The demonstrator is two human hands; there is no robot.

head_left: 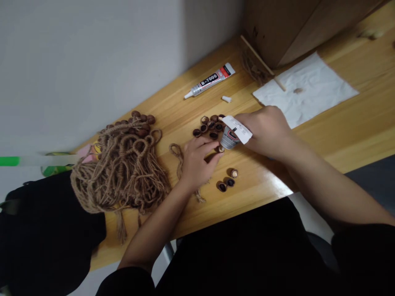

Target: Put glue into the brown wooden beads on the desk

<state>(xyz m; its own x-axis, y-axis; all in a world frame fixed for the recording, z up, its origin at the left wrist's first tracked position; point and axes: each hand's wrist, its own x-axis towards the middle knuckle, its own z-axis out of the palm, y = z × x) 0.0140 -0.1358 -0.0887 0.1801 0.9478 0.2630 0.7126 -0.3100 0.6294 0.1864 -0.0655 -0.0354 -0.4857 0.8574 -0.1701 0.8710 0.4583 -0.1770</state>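
1. Closest to us are the person's dark clothes (247,255). Two bare arms reach out over the near edge of the counter (354,135).
2. The right hand (268,129) is closed round a small glue tube (230,139) near the middle of the counter. A white tag (237,128) sticks out from the tube.
3. The left hand (196,160) has its fingers pinched in tight on a tiny brown shell (220,149). The shell sits right at the tip of the glue tube.
4. The shell looks very light, hard and smooth. It could slip out, or crack if it is squeezed hard. I think the best hold is a soft pinch on its two sides, with the open side left free.
5. The glue tube looks soft and squashy. A hand round its fat middle would hold it well. Glue is inside, but I cannot tell how much.
6. The other shell halves (210,125) lie just past the hands, like tiny cups. They look dark and hollow inside.
7. Three more shells (228,180) lie closer to the near edge. One of them has something pale and shiny in it.
8. A second tube (211,80) lies toward the far edge, and a small white cap (226,99) lies near it.
9. A brown box (277,28) stands in the far corner. I cannot see what is in it.
10. A big rope bundle (123,168) fills the left end of the counter. A white paper sheet (304,88) lies toward the right end.
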